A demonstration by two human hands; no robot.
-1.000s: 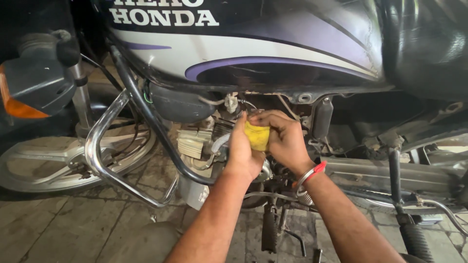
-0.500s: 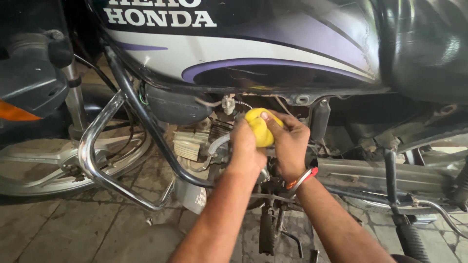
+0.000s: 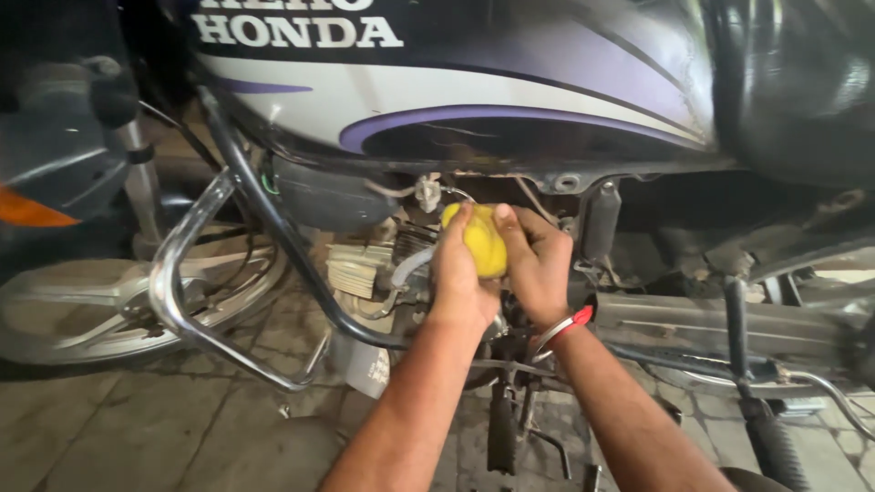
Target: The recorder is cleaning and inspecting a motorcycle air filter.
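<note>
Both hands have shifted slightly since the earlier frames: the yellow cloth (image 3: 481, 242), previously folded flat between them, is now bunched into a rounded wad, which suggests pressure being applied at the engine (image 3: 401, 264). Left hand (image 3: 458, 273) and right hand (image 3: 536, 262) are closed together, clamped on the cloth from either side, just under the fuel tank (image 3: 510, 91). Camera view sits lower than before; the chrome crash guard (image 3: 182, 273) appears nearer.

Yellow cloth (image 3: 480, 239), purple-and-white striped black tank (image 3: 510, 100) at twelve o'clock, red-and-silver bangle (image 3: 563, 328), chrome guard (image 3: 196, 301) at nine
</note>
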